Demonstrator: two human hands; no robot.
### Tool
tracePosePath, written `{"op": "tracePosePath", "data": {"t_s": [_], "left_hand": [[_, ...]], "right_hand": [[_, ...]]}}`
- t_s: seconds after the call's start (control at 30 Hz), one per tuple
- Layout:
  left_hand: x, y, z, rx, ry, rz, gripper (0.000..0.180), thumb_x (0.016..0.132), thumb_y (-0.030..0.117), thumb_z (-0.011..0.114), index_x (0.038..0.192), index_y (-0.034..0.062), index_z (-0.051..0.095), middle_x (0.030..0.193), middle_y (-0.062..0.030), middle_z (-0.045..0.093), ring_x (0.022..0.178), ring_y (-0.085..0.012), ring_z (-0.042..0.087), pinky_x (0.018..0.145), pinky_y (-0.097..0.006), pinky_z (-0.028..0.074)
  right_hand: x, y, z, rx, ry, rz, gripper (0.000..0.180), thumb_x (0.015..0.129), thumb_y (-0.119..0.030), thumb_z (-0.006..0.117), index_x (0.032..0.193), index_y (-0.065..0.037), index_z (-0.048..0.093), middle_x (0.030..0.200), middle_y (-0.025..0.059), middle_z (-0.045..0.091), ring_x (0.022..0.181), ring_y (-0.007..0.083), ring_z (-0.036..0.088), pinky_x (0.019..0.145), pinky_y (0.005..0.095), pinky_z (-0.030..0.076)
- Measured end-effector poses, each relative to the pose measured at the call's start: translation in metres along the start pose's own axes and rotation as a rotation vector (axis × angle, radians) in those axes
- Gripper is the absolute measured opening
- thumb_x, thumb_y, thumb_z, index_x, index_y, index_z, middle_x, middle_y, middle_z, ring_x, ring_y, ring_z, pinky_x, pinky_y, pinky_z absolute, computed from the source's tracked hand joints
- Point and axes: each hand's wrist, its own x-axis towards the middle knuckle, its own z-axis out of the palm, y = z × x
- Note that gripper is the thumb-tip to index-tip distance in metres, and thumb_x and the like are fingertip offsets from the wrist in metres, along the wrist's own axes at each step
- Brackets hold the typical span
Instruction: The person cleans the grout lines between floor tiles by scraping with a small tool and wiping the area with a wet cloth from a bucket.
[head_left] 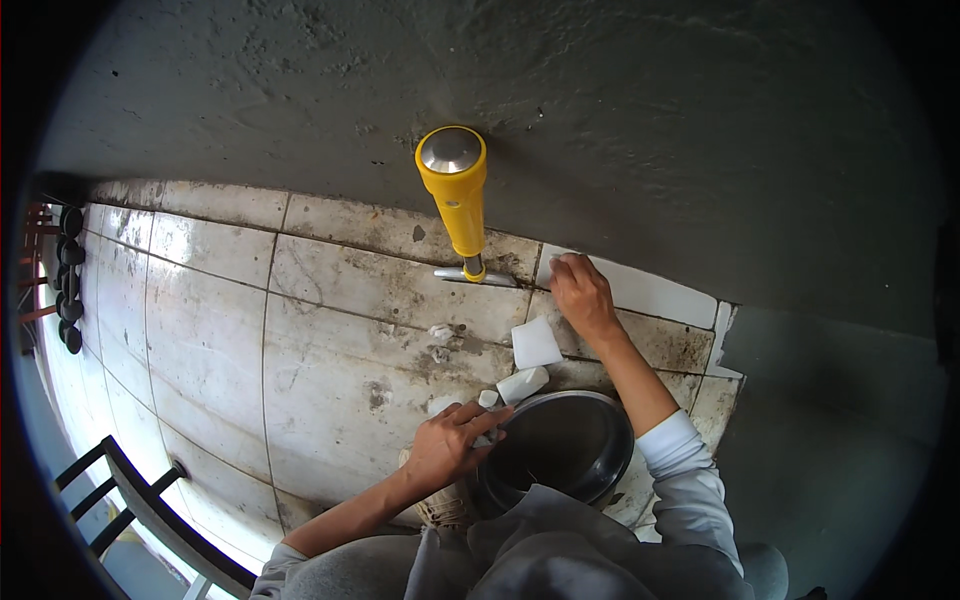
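Right hand (582, 292) presses flat, fingers closed, on a clean white floor tile (645, 292); left hand (452, 442) grips the round dark metal bowl (560, 445), steadying it.

Left hand (452, 438): forearm enters from the lower edge, bare to the elbow, fingers curled and closed in a grip, knuckles up. Right hand (582, 292): arm extended forward, grey sleeve pushed up the forearm, palm down, fingers pressed flat at the fingertips.
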Motion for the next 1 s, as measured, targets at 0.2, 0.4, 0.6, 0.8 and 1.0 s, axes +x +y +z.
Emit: {"op": "tracePosePath", "data": {"t_s": [0.2,0.4,0.6,0.8,1.0], "left_hand": [[0.0,0.0,0.001,0.016,0.01,0.011,0.039,0.077,0.021,0.074,0.115,0.0201,0.066,0.089,-0.0021,0.065,0.081,-0.023,0.066,0.068,-0.034,0.054],[0.0,-0.001,0.001,0.002,0.008,0.015,0.039,0.079,0.023,0.071,0.118,0.0219,0.064,0.089,-0.0034,0.063,0.08,-0.0252,0.064,0.067,-0.036,0.054],[-0.001,-0.001,0.001,-0.024,-0.006,0.012,0.039,0.08,0.023,0.071,0.118,0.0219,0.064,0.089,-0.0036,0.062,0.081,-0.0251,0.064,0.066,-0.036,0.054],[-0.002,-0.002,0.001,0.005,-0.024,0.009,0.041,0.08,0.022,0.071,0.12,0.0222,0.063,0.09,-0.0042,0.063,0.082,-0.0251,0.064,0.067,-0.036,0.054],[-0.001,-0.003,0.001,0.008,-0.018,0.012,0.041,0.08,0.022,0.071,0.12,0.0222,0.063,0.091,-0.0039,0.063,0.083,-0.0249,0.065,0.068,-0.035,0.054]], "right_hand": [[0.003,0.005,-0.001,0.011,-0.038,-0.017,0.019,0.072,-0.001,0.063,0.091,0.0,0.06,0.093,0.0098,0.056,0.084,0.0261,0.061,0.068,0.0356,0.056],[0.011,0.003,0.001,-0.022,-0.09,-0.041,0.016,0.074,-0.002,0.06,0.09,0.0,0.058,0.091,0.01,0.053,0.087,0.0257,0.06,0.069,0.035,0.056],[0.008,-0.002,0.0,-0.016,-0.131,-0.033,0.017,0.074,-0.002,0.059,0.091,0.001,0.058,0.092,0.0106,0.054,0.088,0.027,0.06,0.072,0.0355,0.056],[0.015,-0.004,0.003,-0.077,-0.1,-0.008,0.018,0.074,-0.003,0.059,0.091,0.001,0.058,0.091,0.0106,0.054,0.088,0.027,0.06,0.072,0.0359,0.056],[0.012,-0.002,0.004,-0.054,-0.116,-0.001,0.015,0.074,-0.003,0.058,0.088,0.0,0.059,0.091,0.0103,0.054,0.086,0.0265,0.06,0.07,0.0353,0.056]]}}
